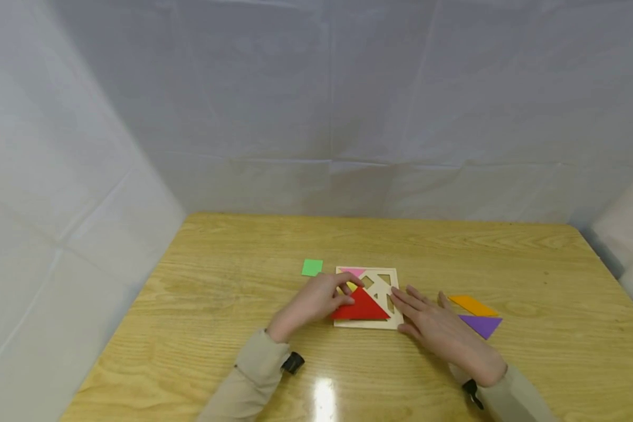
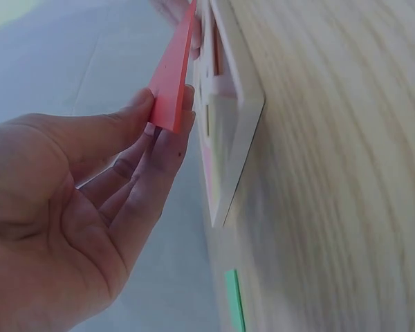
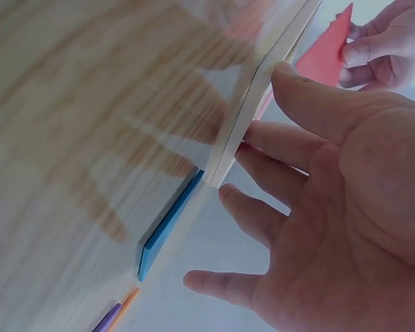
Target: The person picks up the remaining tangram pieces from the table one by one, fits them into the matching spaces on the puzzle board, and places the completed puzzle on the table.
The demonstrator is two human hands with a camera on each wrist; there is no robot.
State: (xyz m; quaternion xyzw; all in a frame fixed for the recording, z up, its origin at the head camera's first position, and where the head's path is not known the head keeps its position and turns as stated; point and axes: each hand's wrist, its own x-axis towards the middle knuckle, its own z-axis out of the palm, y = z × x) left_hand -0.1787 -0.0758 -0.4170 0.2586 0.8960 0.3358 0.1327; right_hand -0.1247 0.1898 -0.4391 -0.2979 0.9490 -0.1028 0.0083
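Note:
A large red triangle (image 1: 362,305) is pinched between the thumb and fingers of the left hand (image 1: 316,299), over the lower left of a pale wooden puzzle board (image 1: 392,322). In the left wrist view the red triangle (image 2: 171,79) is held tilted above the board (image 2: 247,104). The right hand (image 1: 440,328) lies at the board's right edge with its fingers spread and fairly straight; in the right wrist view its thumb and fingertips touch the board's side (image 3: 228,149). Pink (image 1: 353,272) and yellow (image 1: 351,286) pieces are in the board.
A green square (image 1: 312,268) lies left of the board's top corner. Right of the right hand are an orange parallelogram (image 1: 473,305) and a purple triangle (image 1: 482,324). A blue piece (image 3: 169,225) lies near the board in the right wrist view. White sheeting (image 1: 327,117) stands behind the table.

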